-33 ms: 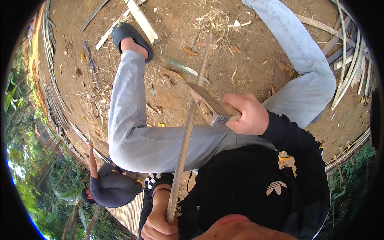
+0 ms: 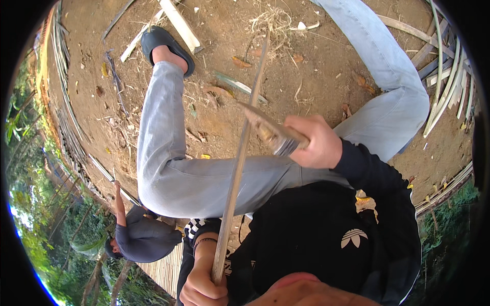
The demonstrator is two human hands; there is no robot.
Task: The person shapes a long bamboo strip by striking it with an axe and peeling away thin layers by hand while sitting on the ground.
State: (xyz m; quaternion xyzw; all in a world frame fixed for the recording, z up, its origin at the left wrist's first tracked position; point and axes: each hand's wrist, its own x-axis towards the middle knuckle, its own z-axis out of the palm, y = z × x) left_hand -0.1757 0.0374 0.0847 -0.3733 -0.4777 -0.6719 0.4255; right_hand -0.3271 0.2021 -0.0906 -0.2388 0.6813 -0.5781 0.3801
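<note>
My left hand (image 2: 204,289) clasps the near end of a long wooden strip (image 2: 237,178) slanting over my thigh (image 2: 196,186), my right hand (image 2: 317,143) clenching a blurred hatchet-like tool (image 2: 269,131).

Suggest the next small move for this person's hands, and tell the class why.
Probably the right hand should ease the tool lightly against the long strip. Its pointed end overlaps the strip in this view, though blur hides whether they touch, and the left hand grips the strip's near end, which may steady it.
</note>
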